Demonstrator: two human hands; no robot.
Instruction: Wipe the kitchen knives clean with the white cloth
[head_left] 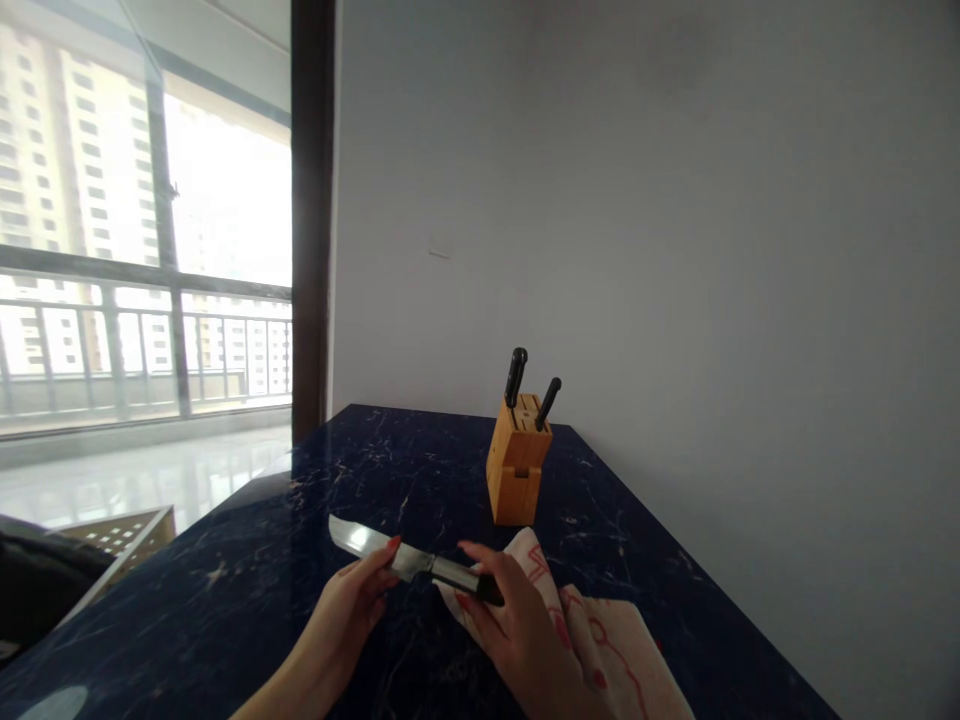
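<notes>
A kitchen knife [367, 538] lies level across both hands above the dark table, its blade pointing left. My left hand [352, 600] pinches the blade between thumb and fingers. At the other end, my right hand [514, 620] is closed around the handle, whose dark butt shows between thumb and fingers. A pale cloth with red markings [626, 645] lies under and beside my right hand; whether that hand also grips part of it I cannot tell. Beyond the hands stands a wooden knife block [517, 490] with two black-handled knives [515, 375] in its slots.
The table top [390, 450] is dark blue with pale veins. A grey wall [712, 300] runs along its right side and behind it. To the left are a large window [225, 190] and, lower down, a black item [41, 580] beside a perforated light-coloured edge.
</notes>
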